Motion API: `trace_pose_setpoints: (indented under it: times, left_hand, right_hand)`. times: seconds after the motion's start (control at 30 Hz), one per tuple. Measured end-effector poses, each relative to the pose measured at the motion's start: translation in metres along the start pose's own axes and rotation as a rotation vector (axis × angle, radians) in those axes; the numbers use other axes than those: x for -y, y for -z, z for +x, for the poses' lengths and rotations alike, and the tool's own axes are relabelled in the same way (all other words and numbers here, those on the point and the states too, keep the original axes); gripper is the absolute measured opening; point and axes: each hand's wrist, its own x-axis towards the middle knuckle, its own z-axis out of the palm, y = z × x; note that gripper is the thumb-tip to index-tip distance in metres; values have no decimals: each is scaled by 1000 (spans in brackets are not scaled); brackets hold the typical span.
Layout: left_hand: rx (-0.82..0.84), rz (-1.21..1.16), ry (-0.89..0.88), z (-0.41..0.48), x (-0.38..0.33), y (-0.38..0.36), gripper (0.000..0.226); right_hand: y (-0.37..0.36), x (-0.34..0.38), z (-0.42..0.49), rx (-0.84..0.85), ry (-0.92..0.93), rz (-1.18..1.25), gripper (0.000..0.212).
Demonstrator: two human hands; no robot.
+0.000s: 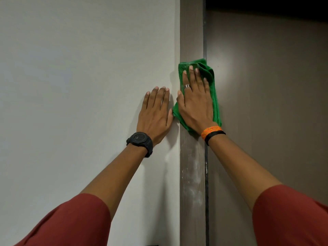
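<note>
My right hand (195,102) presses the soft green microfibre cloth (211,80) flat-fingered against the brown wooden door frame (192,32); my left hand (155,110) rests open on the white wall (71,68). Light and limp, the cloth likely bunches unless palmed mid-fold.

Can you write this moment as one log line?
work: wiping door frame | right hand: flat, pressing green cloth on frame | left hand: flat on white wall | frame below cloth: pale dusty smears
</note>
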Motion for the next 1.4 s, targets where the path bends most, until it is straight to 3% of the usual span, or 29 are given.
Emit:
trace_pose_setpoints:
  times: [0.43,0.8,1.17,1.4]
  left_hand:
    - [13,71,-56,-113,-8,-32,70]
    - [9,121,-53,-120,6,-36,72]
    - [22,63,-6,-159,-4,-44,72]
    - [11,57,-24,-146,-3,-42,75]
  right_hand:
    - [-28,17,-162,47,-35,36,73]
    - [-13,12,-34,-10,-111,-8,67]
    - [-36,23,-209,60,-102,15,74]
    - [-31,20,-165,37,-82,11,77]
